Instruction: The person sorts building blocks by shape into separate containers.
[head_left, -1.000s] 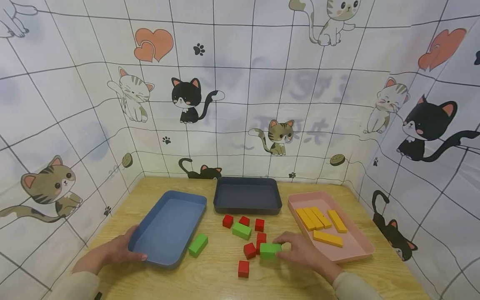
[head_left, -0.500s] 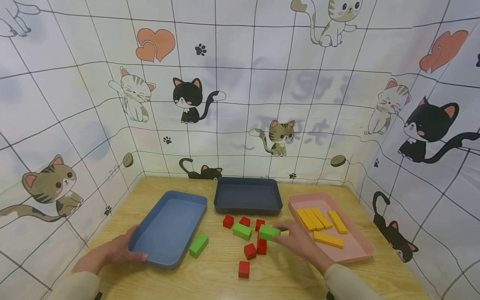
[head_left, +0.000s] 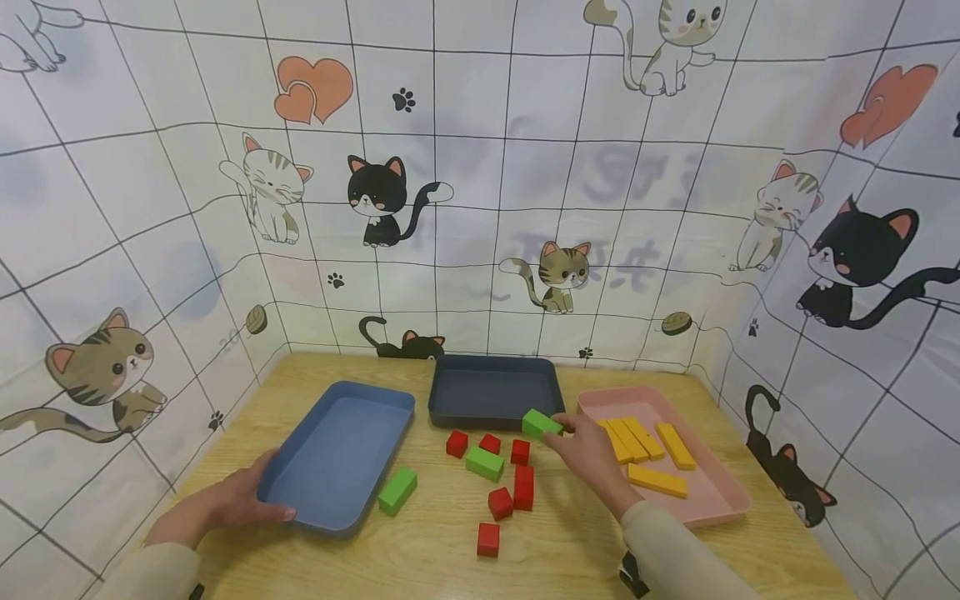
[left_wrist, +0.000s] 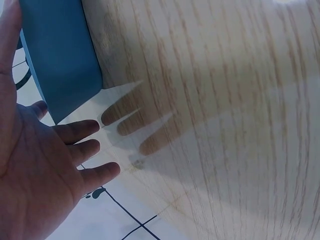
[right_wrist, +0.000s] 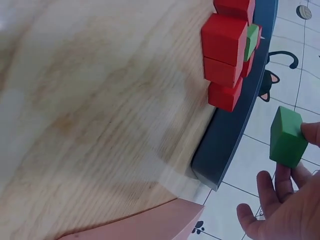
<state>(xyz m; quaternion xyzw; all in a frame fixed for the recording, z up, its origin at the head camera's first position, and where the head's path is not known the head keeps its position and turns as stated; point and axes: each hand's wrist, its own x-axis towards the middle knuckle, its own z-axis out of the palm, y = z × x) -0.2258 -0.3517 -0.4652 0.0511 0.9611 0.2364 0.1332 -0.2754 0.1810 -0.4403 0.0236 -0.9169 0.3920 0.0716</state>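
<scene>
My right hand [head_left: 591,457] pinches a green block [head_left: 540,423] between thumb and fingers, near the front right corner of the dark navy tray [head_left: 480,420]. In the right wrist view, the green block [right_wrist: 287,136] is off the table, above that tray's end. My left hand [head_left: 238,498] rests against the near left corner of the blue tray [head_left: 330,532]; its fingers are mostly straight and spread in the left wrist view. Two more green blocks, one beside the blue tray [head_left: 397,490] and another [head_left: 484,463] among several red blocks [head_left: 488,540], lie on the table.
At the right, a pink tray [head_left: 720,504] holds several yellow blocks [head_left: 656,480]. The wood table [head_left: 420,558] ends against cat-print cloth walls [head_left: 465,208] at the back and both sides. Nothing lies in the blue tray or the visible part of the navy tray.
My right hand has lifted the green block from beside the red blocks and carried it away from me to the navy tray's corner. The left hand stays at the blue tray.
</scene>
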